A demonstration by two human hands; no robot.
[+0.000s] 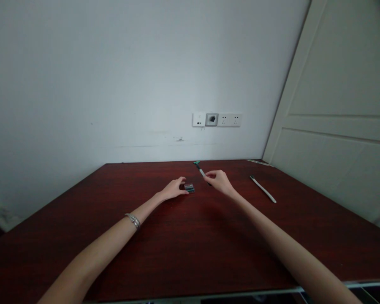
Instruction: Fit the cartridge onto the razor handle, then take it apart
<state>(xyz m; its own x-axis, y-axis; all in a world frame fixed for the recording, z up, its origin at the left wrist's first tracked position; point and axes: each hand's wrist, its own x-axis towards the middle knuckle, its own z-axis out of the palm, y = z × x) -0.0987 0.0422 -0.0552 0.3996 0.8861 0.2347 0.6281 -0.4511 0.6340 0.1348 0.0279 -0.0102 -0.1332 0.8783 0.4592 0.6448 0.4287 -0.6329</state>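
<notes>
My right hand (220, 180) pinches the pale handle of a razor (202, 171) between thumb and fingers. Its dark neck and green head point away from me, toward the wall. A small, clear, flat case (189, 188) with dark parts inside lies on the table, left of the razor. Around the case's left end is my left hand (174, 188), its thumb at the near edge and its fingers apart from the thumb on the far side. Whether those fingers touch the case is hard to see.
A slim white stick with a dark tip (263, 189), perhaps a toothbrush, lies right of my right hand on the dark red table (183, 253). A thin pale strip (259, 162) rests at the far right corner. Wall sockets (229, 120) sit behind, beside a white panelled door (335, 118).
</notes>
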